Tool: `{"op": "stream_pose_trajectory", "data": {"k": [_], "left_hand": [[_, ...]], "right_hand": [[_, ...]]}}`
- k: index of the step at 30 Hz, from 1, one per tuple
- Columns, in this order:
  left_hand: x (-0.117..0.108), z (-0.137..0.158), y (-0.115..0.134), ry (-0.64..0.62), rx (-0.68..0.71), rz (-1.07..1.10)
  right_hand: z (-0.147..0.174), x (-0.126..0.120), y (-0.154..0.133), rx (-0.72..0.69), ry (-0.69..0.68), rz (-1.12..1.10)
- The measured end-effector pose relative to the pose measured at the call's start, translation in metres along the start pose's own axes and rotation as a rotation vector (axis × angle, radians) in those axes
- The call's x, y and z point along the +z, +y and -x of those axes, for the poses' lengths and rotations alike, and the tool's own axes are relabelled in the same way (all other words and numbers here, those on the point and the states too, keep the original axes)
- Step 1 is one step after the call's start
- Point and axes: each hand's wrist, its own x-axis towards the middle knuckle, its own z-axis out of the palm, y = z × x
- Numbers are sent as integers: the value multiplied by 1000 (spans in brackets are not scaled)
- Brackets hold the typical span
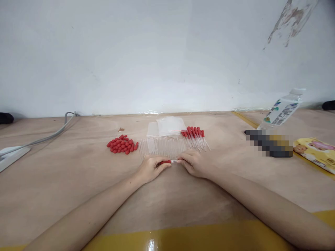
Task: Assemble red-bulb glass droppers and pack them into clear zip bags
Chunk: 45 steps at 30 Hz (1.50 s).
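Note:
Pinched in my left hand (151,169) is a red rubber dropper bulb (165,162). My right hand (193,163) closes on a clear glass dropper tube (174,161), whose end meets the bulb's mouth; I cannot tell how far it sits inside. Just beyond both hands lies a row of bare glass tubes (163,147). A heap of loose red bulbs (121,144) is to the left of the row. On the right are several droppers with red bulbs fitted (195,134), their tubes pointing toward me.
White sheets or flat bags (170,126) lie behind the tubes. At right stand a plastic bottle (284,109), a pixelated dark object (269,143) and a yellow packet (316,151). A grey cable (52,134) runs at left. A wall (157,62) closes the back.

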Motion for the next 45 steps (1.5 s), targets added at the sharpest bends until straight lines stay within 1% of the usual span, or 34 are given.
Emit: {"op": "stream_pose_trajectory", "data": {"k": [3,6,8,10,11,13,14,16,18,20,27,32,37,39,42,45], "left_hand": [[1,0,1,1,32,-11],[0,-1,1,10,79,-41],[-2,-1,0,44,119,-72],[-3,-1,0,101,157,-109],[-4,-1,0,125,169,-131],[-6,1,1,147,182,-167],[-6,1,1,133,185,-176],[-6,3,1,86,187,-178],[-5,3,0,41,187,-168],[-5,3,0,26,182,-163],[-4,1,-2,18,183,-168],[-4,2,-3,2,187,-168],[-5,1,-3,8,188,-170],[-6,1,-3,10,189,-176],[-4,2,-2,12,199,-189],[-4,0,-1,37,197,-243]], "right_hand": [[-1,0,-4,51,-29,-17],[-5,-8,-10,67,-118,35],[-9,-16,-13,47,-169,96],[-13,-25,-10,94,-168,122],[-15,-29,-6,159,-149,104],[-19,-35,8,359,-88,40],[-20,-37,17,460,-69,4],[-23,-41,34,662,-6,7],[-25,-41,47,774,15,14],[-27,-38,54,825,14,20],[-38,-26,59,880,58,106],[-46,-21,64,918,6,159],[-46,-16,58,950,-52,253],[-45,-16,52,932,-53,291],[-44,-14,41,863,-40,324],[-44,-12,30,811,-78,327]]}}
